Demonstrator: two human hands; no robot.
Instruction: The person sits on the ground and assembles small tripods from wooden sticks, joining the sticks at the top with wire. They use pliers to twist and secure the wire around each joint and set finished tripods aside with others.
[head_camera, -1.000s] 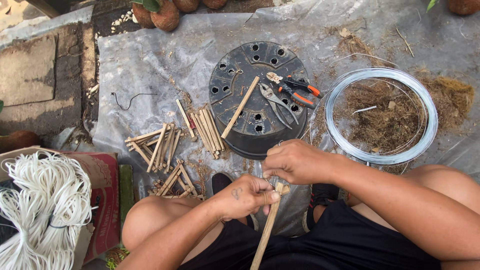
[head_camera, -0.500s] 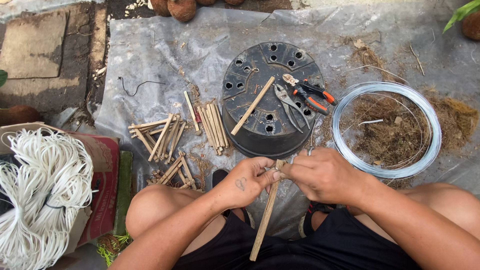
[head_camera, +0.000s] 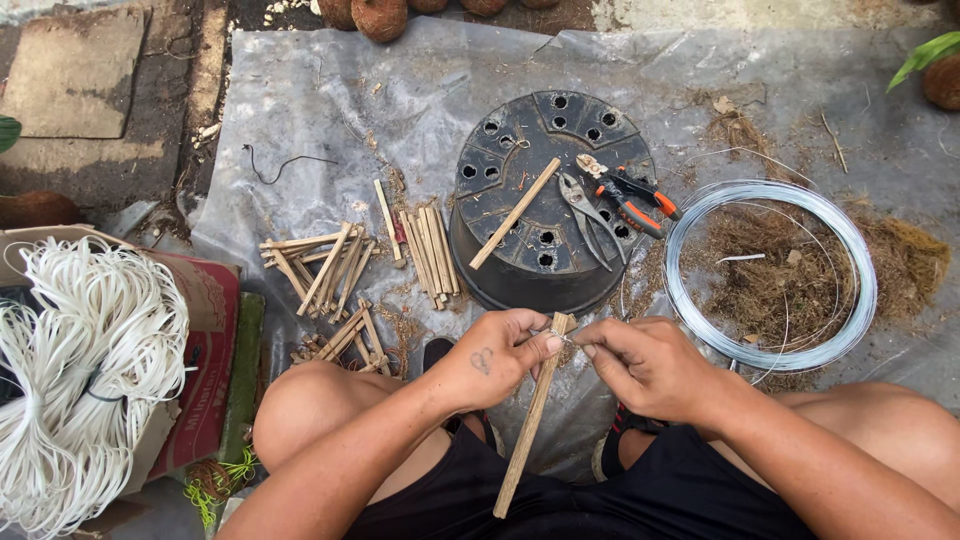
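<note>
We see a brown cardboard box with a red printed side (head_camera: 205, 330) at the far left, its flap open and a thick bundle of white cord (head_camera: 75, 380) spilling out of it; the print is too small for us to make out. A flat green strip (head_camera: 243, 375) stands against the box's right side.

Near the bottom centre, our left hand (head_camera: 495, 355) grasps the upper end of a long, pale bamboo stick (head_camera: 530, 420), thumb and fingers clenched around it. The stick slants down between the knees, its top just below the upturned black plastic pot (head_camera: 545, 215). Our right hand (head_camera: 645, 365) meets it at the stick's tip, fingertips pinched on a thin silver wire (head_camera: 567, 340) there.

On the pot's perforated base lie a shorter bamboo stick (head_camera: 515, 213), grey pliers (head_camera: 590, 215) and orange-handled cutters (head_camera: 635, 195). To the right, a coil of silver wire (head_camera: 770, 275) rings a heap of dry brown fibre (head_camera: 780, 275). Left of the pot, cut bamboo pieces lie in loose heaps (head_camera: 330, 265), with one tidier row (head_camera: 430, 250) just beside the pot. All of it lies on a grey plastic sheet (head_camera: 330, 110). Nothing stands between the hands and the pot.
</note>
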